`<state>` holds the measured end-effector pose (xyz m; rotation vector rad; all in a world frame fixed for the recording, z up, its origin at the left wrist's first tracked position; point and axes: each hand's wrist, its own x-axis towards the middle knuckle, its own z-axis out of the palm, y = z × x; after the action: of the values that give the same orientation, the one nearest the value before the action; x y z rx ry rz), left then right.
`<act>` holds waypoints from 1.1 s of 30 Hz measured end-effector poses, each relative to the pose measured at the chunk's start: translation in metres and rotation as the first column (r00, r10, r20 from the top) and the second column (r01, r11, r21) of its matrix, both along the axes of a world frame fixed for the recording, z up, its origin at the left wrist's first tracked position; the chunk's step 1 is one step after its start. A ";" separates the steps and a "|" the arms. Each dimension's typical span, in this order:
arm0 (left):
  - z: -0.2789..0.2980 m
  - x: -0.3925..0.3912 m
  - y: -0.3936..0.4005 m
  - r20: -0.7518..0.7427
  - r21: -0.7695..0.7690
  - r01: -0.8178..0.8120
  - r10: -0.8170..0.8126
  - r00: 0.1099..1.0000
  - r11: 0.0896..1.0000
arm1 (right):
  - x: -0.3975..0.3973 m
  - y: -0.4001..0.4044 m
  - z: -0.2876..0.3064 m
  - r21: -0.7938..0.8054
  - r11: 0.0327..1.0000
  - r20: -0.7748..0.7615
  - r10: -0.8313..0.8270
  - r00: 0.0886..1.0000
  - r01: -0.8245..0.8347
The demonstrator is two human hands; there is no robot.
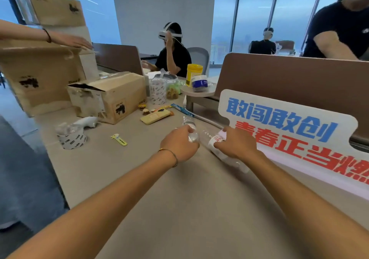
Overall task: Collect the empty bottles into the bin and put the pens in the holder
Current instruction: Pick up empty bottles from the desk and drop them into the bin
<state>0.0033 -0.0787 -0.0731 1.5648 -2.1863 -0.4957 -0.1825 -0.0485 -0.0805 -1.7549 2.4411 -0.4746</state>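
Two clear plastic bottles lie on the grey table [199,208] near its middle. My left hand [180,143] grips the left bottle [189,127], whose neck points away from me. My right hand [236,144] grips the right bottle [214,141], which has a white label with red print and lies along the foot of the white sign. Part of each bottle is hidden under my fingers. I see no bin, pen or pen holder.
A white sign [289,130] with blue and red characters leans on the brown divider [299,74] at right. Cardboard boxes [111,94] stand at left. A tape roll [70,138], a yellow cutter [119,139], a phone [155,116] and snacks lie between. Other people sit beyond.
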 end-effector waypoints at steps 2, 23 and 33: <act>-0.003 0.006 -0.013 0.009 0.009 -0.040 0.040 0.999 0.999 | 0.002 -0.010 -0.007 0.021 1.000 0.018 -0.007 1.000 0.006; -0.031 -0.055 -0.155 0.118 0.319 -0.231 0.204 0.972 0.919 | -0.021 -0.043 0.013 -0.124 0.992 -0.012 -0.022 1.000 0.020; -0.038 -0.063 -0.122 -0.224 0.247 -0.114 0.171 0.959 0.962 | -0.040 -0.031 0.009 -0.145 0.987 0.061 -0.057 0.996 0.066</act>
<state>-0.0595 -0.2008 -0.1109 1.6657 -1.8684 -0.8749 -0.2230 -0.0794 -0.0712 -1.6960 2.4846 -0.7184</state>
